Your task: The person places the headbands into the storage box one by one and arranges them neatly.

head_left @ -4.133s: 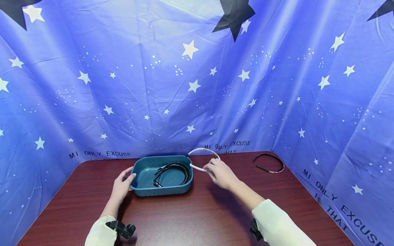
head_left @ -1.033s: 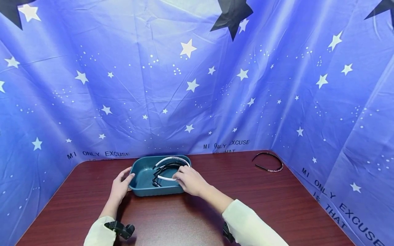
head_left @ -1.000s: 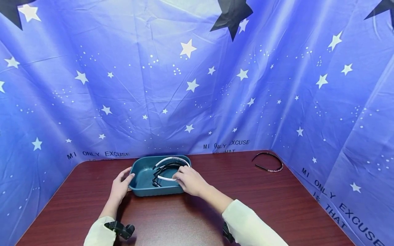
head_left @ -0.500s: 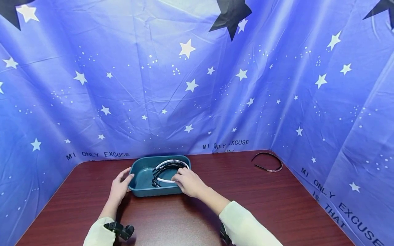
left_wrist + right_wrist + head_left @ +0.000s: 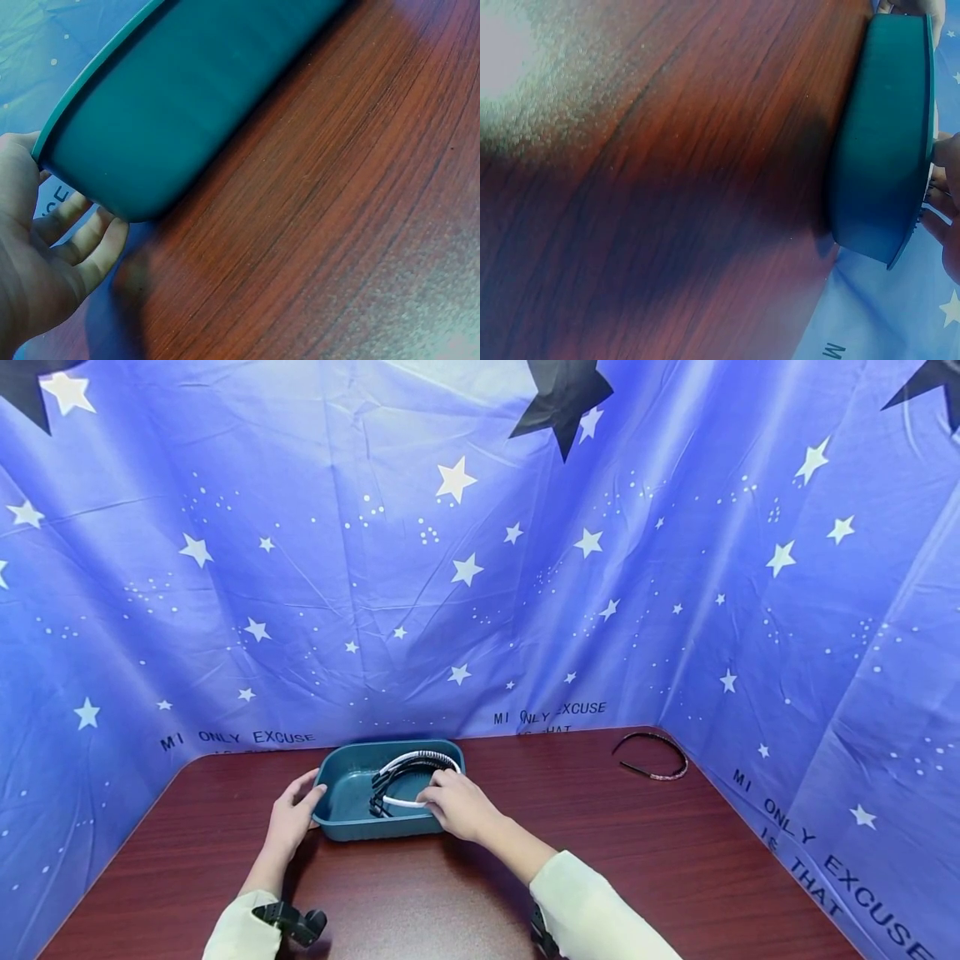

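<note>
In the head view, a teal plastic basin (image 5: 382, 832) stands on the table. My left hand (image 5: 290, 820) grips its left end, thumb at the rim and fingers against the outer wall, as the left wrist view also shows on the basin's side (image 5: 187, 112). My right hand (image 5: 461, 807) reaches over the right end and pinches a white headband (image 5: 403, 802) with a ridged or coiled section. That headband lies over black headbands (image 5: 399, 772) inside, their open ends pointing left. The right fingertips are partly hidden behind the rim in the right wrist view.
Another dark headband (image 5: 669, 777), with a pinkish decorated part, lies at the table's far right. The reddish-brown wooden table (image 5: 570, 827) meets a blue star-printed curtain (image 5: 420, 568) at its back and sides. Black wrist cameras (image 5: 292, 923) sit on both sleeves.
My right hand has carried the white headband left from beside the basin into it, then lowered it slightly onto the black ones. My left hand has stayed at the left end.
</note>
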Action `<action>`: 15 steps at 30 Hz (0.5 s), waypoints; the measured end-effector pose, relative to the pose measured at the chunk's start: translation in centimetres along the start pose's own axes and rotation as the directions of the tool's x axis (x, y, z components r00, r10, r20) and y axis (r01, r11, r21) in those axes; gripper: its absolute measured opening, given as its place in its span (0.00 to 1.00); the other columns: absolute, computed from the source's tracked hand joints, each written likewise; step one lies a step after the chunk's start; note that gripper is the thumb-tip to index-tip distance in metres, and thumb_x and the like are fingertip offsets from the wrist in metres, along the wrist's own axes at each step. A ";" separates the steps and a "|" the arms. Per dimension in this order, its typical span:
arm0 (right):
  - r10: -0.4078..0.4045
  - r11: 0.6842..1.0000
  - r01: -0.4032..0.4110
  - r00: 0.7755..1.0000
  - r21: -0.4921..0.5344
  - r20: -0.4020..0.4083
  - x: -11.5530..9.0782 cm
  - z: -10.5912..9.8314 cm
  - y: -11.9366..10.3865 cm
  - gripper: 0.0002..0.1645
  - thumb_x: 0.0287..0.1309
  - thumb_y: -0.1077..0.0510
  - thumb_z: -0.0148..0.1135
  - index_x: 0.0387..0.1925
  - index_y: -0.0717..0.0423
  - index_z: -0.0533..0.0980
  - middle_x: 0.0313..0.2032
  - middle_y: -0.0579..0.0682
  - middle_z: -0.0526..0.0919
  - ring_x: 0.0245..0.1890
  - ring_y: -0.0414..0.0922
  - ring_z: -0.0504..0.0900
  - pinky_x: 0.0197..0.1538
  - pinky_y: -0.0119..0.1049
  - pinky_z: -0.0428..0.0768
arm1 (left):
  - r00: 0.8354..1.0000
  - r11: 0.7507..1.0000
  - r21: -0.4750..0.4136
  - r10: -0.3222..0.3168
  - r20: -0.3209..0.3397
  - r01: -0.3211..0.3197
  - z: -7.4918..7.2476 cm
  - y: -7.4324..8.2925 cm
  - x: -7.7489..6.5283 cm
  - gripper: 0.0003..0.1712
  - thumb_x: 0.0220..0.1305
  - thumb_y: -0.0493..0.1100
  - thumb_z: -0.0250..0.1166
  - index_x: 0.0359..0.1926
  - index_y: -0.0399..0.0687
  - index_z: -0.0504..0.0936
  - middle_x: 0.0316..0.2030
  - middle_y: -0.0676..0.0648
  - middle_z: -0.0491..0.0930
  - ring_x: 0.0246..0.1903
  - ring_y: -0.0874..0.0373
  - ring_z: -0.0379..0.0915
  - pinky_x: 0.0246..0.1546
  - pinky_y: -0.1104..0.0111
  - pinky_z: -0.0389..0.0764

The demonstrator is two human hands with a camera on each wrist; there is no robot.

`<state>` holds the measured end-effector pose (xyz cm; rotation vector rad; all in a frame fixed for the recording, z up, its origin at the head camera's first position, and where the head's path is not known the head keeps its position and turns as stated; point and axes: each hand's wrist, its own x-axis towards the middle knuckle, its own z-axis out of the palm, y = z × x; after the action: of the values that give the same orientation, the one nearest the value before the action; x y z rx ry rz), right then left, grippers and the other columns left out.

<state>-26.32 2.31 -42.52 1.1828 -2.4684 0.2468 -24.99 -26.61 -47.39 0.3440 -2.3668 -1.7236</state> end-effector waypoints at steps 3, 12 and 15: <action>-0.004 1.000 0.004 1.000 -0.002 -0.004 0.0 0.0 0.0 0.07 0.57 0.55 0.62 0.37 0.43 0.83 0.31 0.41 0.76 0.35 0.39 0.73 0.39 0.28 0.71 | 1.000 1.000 0.002 -0.001 -0.001 0.001 0.0 0.0 -0.1 0.28 0.69 0.50 0.52 0.67 0.47 0.63 0.57 0.34 0.67 0.46 0.48 0.71 0.32 0.73 0.80; -0.002 1.000 0.002 1.000 -0.002 0.002 0.0 -0.1 0.0 0.08 0.56 0.57 0.63 0.37 0.42 0.83 0.32 0.41 0.77 0.35 0.39 0.73 0.39 0.28 0.71 | 1.000 1.000 -0.007 0.000 -0.001 0.000 0.0 0.1 0.0 0.28 0.69 0.49 0.52 0.67 0.47 0.63 0.57 0.33 0.67 0.44 0.48 0.72 0.30 0.74 0.79; 0.000 1.000 0.000 1.000 -0.005 0.004 0.1 0.0 0.1 0.08 0.56 0.56 0.63 0.37 0.42 0.83 0.32 0.40 0.77 0.35 0.39 0.73 0.39 0.28 0.71 | 1.000 1.000 -0.008 -0.001 -0.003 0.001 0.0 0.1 -0.1 0.28 0.69 0.49 0.52 0.66 0.47 0.63 0.57 0.33 0.68 0.42 0.50 0.72 0.30 0.74 0.79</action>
<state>-26.42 2.31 -42.47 1.1819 -2.4710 0.2380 -24.94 -26.54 -47.32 0.3459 -2.3578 -1.7312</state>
